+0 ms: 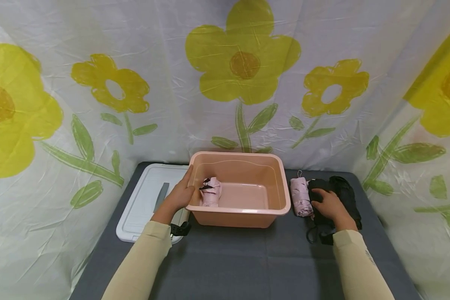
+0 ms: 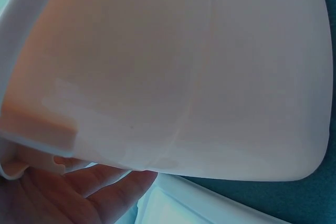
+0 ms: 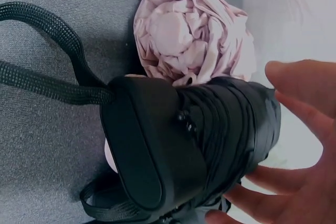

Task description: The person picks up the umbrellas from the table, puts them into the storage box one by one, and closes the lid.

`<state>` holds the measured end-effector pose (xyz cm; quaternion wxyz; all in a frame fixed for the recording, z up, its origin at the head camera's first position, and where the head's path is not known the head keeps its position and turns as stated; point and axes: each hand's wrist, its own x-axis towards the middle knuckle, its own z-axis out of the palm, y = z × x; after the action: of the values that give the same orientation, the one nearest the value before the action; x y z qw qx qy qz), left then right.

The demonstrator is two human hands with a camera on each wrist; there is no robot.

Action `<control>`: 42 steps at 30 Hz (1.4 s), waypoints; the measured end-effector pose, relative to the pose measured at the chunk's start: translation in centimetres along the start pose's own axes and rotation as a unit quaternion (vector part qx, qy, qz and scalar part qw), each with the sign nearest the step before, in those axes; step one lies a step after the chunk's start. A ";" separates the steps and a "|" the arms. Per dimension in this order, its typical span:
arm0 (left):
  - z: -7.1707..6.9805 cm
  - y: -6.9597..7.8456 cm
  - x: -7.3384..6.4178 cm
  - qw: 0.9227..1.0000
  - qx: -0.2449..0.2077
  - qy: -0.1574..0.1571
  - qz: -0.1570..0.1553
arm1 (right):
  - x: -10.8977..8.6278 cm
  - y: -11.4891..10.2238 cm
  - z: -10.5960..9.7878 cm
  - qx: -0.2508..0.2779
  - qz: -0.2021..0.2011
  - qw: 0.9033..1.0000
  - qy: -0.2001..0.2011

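A peach plastic tub point(image 1: 244, 211) stands mid-table. My left hand point(image 1: 179, 195) holds its left rim, with the fingers point(image 2: 123, 195) along the outside of the wall. Inside the tub, at the left, lies a folded pink umbrella point(image 1: 211, 193) with black showing at one end. At the right my right hand point(image 1: 331, 205) is over a folded black umbrella point(image 3: 226, 124) with a wrist strap. Its thumb and fingers point(image 3: 283, 179) are spread on either side of the canopy; contact is hard to tell. Beside it lies a rolled pink umbrella point(image 1: 301, 196).
A white lid point(image 1: 135, 208) with a grey strip on it lies left of the tub, partly under my left arm. Another black folded item point(image 1: 346, 196) lies right of the black umbrella. A flower-printed curtain point(image 1: 172, 125) closes off the back and sides of the dark grey table point(image 1: 243, 266).
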<state>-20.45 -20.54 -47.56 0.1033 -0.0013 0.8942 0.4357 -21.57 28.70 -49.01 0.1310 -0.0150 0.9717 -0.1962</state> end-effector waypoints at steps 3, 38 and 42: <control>0.0 0.0 0.0 1.000 -0.002 0.000 -0.003 | 0.5 0.0 0.3 -0.011 0.001 1.000 0.002; 0.0 0.2 -0.2 1.000 -0.012 0.000 0.001 | 2.5 -0.1 2.7 -0.024 0.089 0.995 0.029; -0.2 0.2 -0.2 1.000 -0.010 0.002 0.004 | 1.9 0.1 2.4 0.000 0.075 0.996 0.042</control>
<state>-20.30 -20.52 -47.24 0.0992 0.0006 0.8900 0.4450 -22.83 27.75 -51.64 0.1045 0.0664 0.9747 -0.1860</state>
